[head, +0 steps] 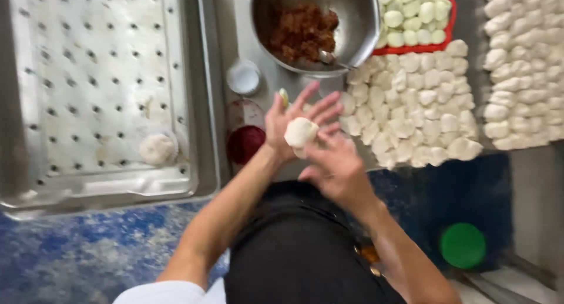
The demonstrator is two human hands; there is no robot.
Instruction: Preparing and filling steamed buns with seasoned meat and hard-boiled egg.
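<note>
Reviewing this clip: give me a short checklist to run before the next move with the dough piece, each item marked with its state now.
1. Dough piece held in left hand: ok.
2. Right hand on the dough: ok.
3. Filling in metal bowl available: ok.
4. Spoon in bowl within reach: ok.
5. Perforated tray has free room beside one shaped ball: ok.
6. Dough already filled: cannot tell.

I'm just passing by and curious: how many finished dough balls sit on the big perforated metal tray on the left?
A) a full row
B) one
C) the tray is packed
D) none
B: a single round dough ball lies near the front right corner of the perforated metal tray, with only bare holes around it.
</note>
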